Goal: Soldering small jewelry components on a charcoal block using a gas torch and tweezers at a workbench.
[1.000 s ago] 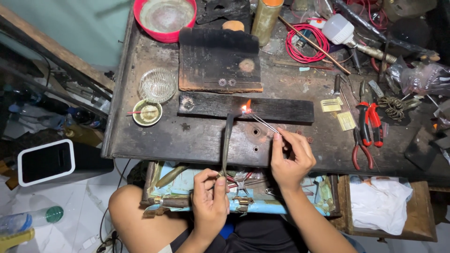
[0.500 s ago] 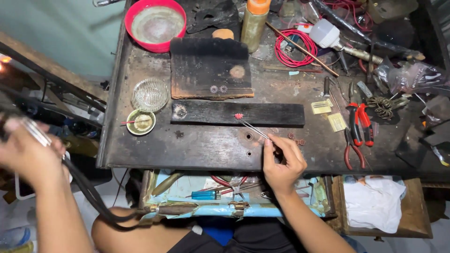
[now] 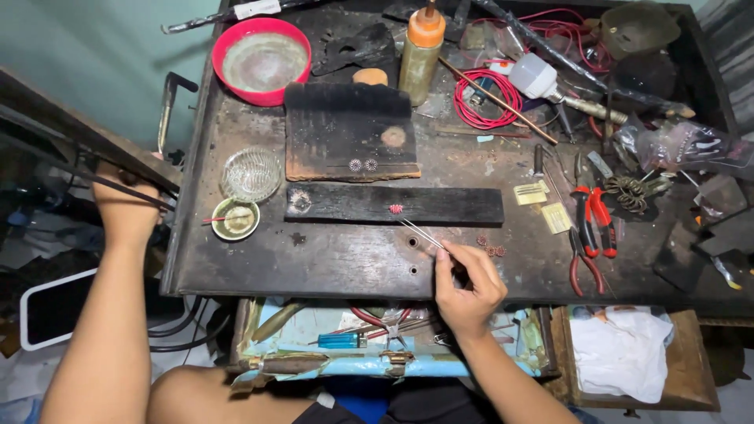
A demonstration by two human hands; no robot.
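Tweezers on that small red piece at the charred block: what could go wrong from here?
1. The red piece lies near the charred block's front edge; a nudge from the tweezers could roll it off.
2. The right hand works alone; the left hand is off the bench.
3. Loose small parts lie beside the right hand and could scatter.

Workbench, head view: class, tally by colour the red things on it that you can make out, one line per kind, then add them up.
Red bowl: 1
Red wire coil: 1
Red-handled pliers: 1
Small red piece at the tip of the tweezers in the right hand: 1
Total: 4
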